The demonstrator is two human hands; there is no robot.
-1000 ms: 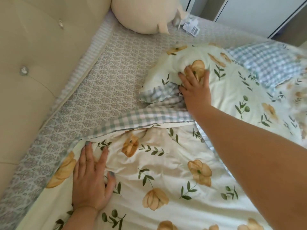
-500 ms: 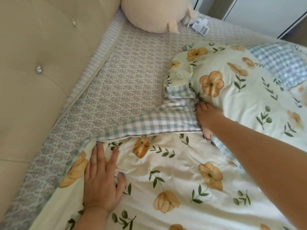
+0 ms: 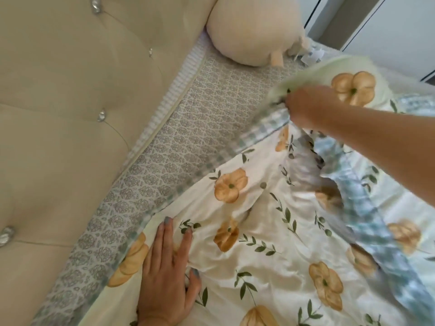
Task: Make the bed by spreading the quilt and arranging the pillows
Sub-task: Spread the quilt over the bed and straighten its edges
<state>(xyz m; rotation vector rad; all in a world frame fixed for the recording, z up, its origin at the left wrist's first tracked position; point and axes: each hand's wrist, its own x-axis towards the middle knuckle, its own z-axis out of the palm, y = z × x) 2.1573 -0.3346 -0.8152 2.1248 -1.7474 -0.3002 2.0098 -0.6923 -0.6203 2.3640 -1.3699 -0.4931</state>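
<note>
Evidently light and limp, quilt (image 3: 270,231) hangs from right hand (image 3: 306,107) gripping its hem (image 3: 263,130); left hand (image 3: 168,276), spread flat, pins it.

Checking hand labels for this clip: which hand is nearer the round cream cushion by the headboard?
Right. The right hand grips the quilt's raised edge, not far from the cushion; the left hand lies flat on the quilt, much nearer the camera.
</note>
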